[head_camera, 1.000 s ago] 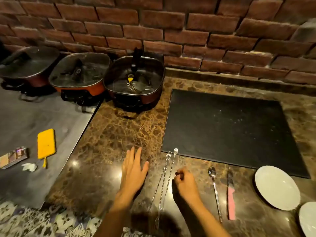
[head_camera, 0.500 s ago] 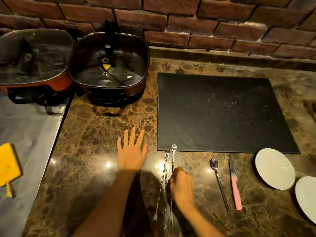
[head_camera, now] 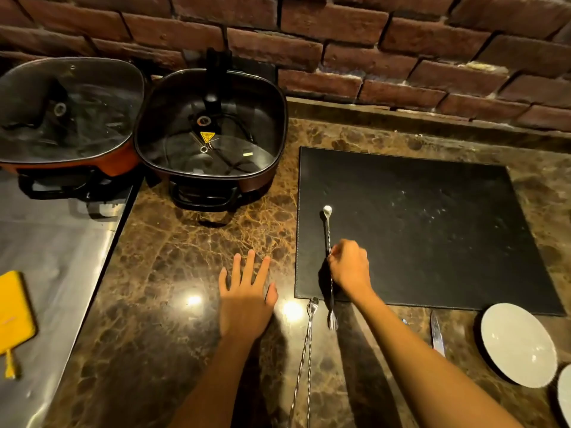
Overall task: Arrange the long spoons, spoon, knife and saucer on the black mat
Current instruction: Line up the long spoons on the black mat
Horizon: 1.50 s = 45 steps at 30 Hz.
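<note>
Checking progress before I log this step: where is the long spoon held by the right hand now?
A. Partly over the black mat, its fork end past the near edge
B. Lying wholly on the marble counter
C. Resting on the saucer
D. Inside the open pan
A: the right hand grips the long spoon, whose bowl lies over the black mat while its forked end sticks out over the counter.

A red brick wall [head_camera: 340, 50] backs a glossy brown marble counter [head_camera: 191, 248] showing bright lamp reflections.
</note>
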{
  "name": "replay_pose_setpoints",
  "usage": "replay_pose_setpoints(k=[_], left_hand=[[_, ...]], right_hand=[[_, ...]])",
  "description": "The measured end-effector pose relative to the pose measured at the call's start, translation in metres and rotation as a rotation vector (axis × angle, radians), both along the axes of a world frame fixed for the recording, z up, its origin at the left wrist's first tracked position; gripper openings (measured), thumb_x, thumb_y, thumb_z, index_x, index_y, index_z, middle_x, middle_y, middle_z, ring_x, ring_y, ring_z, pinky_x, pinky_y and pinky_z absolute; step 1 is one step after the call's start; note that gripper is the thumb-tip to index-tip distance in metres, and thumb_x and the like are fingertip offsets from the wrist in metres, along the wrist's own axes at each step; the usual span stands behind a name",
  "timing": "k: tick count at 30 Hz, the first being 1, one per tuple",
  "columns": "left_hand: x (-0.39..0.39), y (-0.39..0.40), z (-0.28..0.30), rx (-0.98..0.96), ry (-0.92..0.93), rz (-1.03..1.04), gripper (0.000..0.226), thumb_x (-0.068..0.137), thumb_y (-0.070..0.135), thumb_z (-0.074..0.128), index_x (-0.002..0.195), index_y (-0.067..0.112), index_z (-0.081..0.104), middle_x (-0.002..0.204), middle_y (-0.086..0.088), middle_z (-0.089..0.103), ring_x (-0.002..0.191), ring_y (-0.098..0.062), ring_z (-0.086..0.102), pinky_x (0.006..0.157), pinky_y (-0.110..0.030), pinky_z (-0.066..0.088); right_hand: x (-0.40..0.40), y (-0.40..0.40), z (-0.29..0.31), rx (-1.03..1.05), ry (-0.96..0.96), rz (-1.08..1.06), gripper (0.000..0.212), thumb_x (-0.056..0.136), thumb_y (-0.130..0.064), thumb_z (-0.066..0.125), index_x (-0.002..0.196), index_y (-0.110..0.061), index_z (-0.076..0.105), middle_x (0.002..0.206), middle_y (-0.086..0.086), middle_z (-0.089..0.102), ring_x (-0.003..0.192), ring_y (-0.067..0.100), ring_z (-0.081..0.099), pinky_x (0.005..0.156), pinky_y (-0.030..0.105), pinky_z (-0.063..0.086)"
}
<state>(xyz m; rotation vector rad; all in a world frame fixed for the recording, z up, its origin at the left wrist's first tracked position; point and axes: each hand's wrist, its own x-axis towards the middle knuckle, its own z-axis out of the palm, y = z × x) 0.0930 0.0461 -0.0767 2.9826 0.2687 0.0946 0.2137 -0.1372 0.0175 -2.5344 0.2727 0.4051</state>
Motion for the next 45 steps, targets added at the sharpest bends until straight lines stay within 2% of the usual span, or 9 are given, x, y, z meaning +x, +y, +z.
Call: replay_pose_setpoints(k=[5,12,14,18,21,26,30,37,45], left_hand=[[0.002,-0.001,0.002,-0.044,0.050,0.050,0.063,0.095,0.052,0.033,0.156,0.035,0.030,0.164,-0.003,0.033,0.152,-0.028,0.031,0.120,-0.055,0.017],[0.001,-0.001,0.000,-0.045,0.032,0.053,0.064,0.095,0.052,0.033,0.156,0.034,0.028,0.165,-0.002,0.033,0.153,-0.029,0.029,0.120,-0.054,0.016],[0.000,-0.002,0.000,-0.044,0.032,0.053,0.064,0.096,0.051,0.033,0.157,0.034,0.027,0.165,-0.003,0.032,0.153,-0.029,0.028,0.120,-0.056,0.018],[0.001,-0.001,0.002,-0.018,0.019,0.031,0.063,0.096,0.048,0.037,0.156,0.031,0.032,0.164,-0.007,0.034,0.151,-0.032,0.032,0.118,-0.060,0.027],[-0.001,-0.001,0.001,0.014,-0.038,0.017,0.059,0.099,0.044,0.040,0.155,0.027,0.038,0.162,-0.010,0.038,0.150,-0.034,0.035,0.116,-0.060,0.031],[-0.004,-0.002,0.002,0.024,-0.083,0.017,0.056,0.101,0.043,0.040,0.154,0.025,0.040,0.161,-0.010,0.039,0.150,-0.033,0.036,0.116,-0.060,0.033],[-0.003,-0.002,0.003,-0.006,-0.067,0.027,0.058,0.100,0.044,0.040,0.154,0.026,0.040,0.162,-0.009,0.039,0.150,-0.033,0.035,0.117,-0.059,0.032],[-0.003,-0.001,0.002,-0.013,-0.050,0.032,0.059,0.099,0.046,0.036,0.155,0.027,0.036,0.163,-0.008,0.037,0.151,-0.032,0.032,0.118,-0.059,0.029],[-0.002,0.000,-0.004,-0.019,-0.077,0.036,0.058,0.099,0.046,0.035,0.154,0.027,0.037,0.163,-0.006,0.036,0.152,-0.030,0.032,0.118,-0.058,0.029]], right_hand=[[0.023,0.001,-0.003,-0.124,-0.006,0.064,0.012,0.084,-0.007,0.052,0.088,-0.003,0.063,0.097,0.025,0.064,0.088,0.049,0.061,0.068,0.043,0.050],[0.002,-0.008,0.007,-0.125,-0.095,0.091,0.009,0.087,-0.010,0.059,0.088,-0.001,0.059,0.092,0.023,0.065,0.084,0.044,0.062,0.061,0.037,0.044],[-0.029,-0.011,0.007,-0.097,-0.098,0.099,0.008,0.087,-0.013,0.062,0.088,-0.005,0.061,0.089,0.019,0.067,0.082,0.040,0.064,0.064,0.039,0.048],[-0.126,-0.009,-0.002,0.002,0.146,0.177,0.010,0.087,-0.014,0.058,0.078,-0.019,0.056,0.072,-0.004,0.057,0.074,0.022,0.059,0.070,0.039,0.054],[-0.168,-0.003,-0.006,-0.014,0.264,0.222,0.009,0.088,-0.013,0.051,0.079,-0.013,0.051,0.084,0.004,0.057,0.077,0.023,0.059,0.072,0.045,0.055],[-0.180,0.002,0.002,-0.046,0.263,0.212,0.021,0.082,0.007,0.044,0.089,-0.012,0.050,0.093,0.008,0.057,0.084,0.025,0.056,0.070,0.039,0.051],[-0.182,0.004,0.005,-0.076,0.272,0.201,0.025,0.083,0.005,0.052,0.103,-0.010,0.053,0.102,0.011,0.059,0.094,0.029,0.057,0.077,0.037,0.050],[-0.179,0.008,0.005,-0.065,0.251,0.189,0.019,0.084,0.002,0.048,0.096,-0.013,0.046,0.093,0.005,0.049,0.093,0.028,0.053,0.072,0.034,0.045],[-0.177,0.008,0.002,-0.095,0.202,0.166,0.020,0.083,0.004,0.045,0.094,-0.012,0.048,0.094,0.007,0.054,0.087,0.027,0.055,0.067,0.036,0.047]])
